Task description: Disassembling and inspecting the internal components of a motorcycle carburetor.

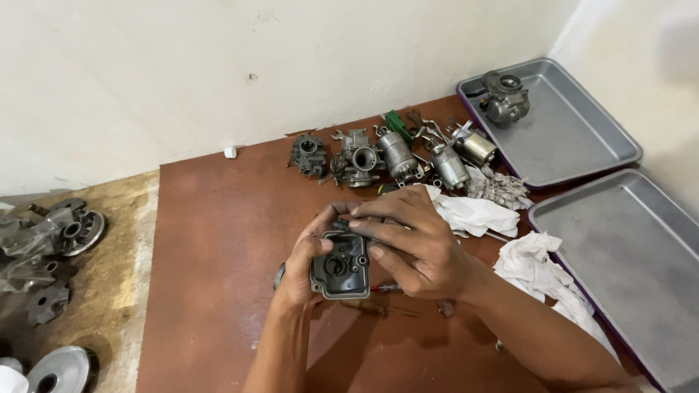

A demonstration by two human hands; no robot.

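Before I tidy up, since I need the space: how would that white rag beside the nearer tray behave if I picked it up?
The white rag lies crumpled in soft folds, so it would likely hang limp and feel light. One end lies at the nearer tray rim, so it could drag there. Small parts may hide under it; I cannot tell.

No packages, labels, signs or screens anywhere here: only bare metal parts, crumpled cloths and unmarked trays on the brown mat, with a plain pale wall behind and nothing printed or lit on any surface
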